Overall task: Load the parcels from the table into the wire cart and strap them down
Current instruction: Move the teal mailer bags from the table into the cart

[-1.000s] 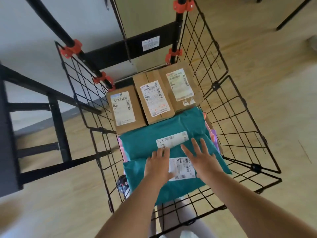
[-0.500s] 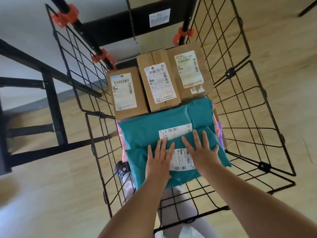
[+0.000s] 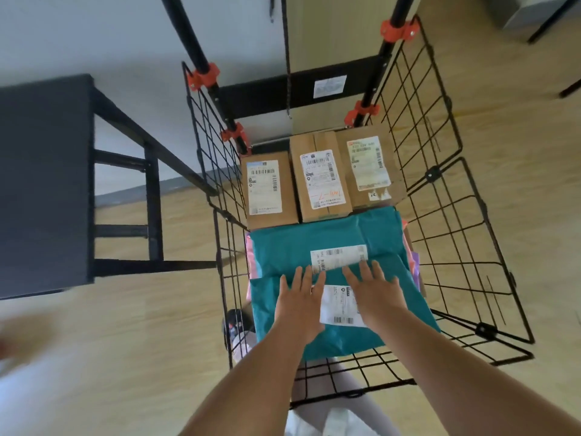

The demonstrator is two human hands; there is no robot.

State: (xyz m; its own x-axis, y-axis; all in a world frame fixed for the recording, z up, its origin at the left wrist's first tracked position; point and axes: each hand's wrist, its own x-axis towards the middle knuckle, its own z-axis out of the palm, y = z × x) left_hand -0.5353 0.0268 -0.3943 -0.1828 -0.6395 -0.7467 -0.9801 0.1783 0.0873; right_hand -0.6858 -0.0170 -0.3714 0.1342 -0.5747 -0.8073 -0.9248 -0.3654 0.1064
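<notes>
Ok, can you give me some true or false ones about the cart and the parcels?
1. Three cardboard boxes stand in a row at the far end of the cart. True.
2. The left hand and the right hand both lie on the nearer teal bag. True.
3. The left hand is curled into a fist. False: its fingers are straight, pressing on the bag.
4. The nearer teal bag lies on the floor. False: it lies in the cart, in front of the boxes.
</notes>
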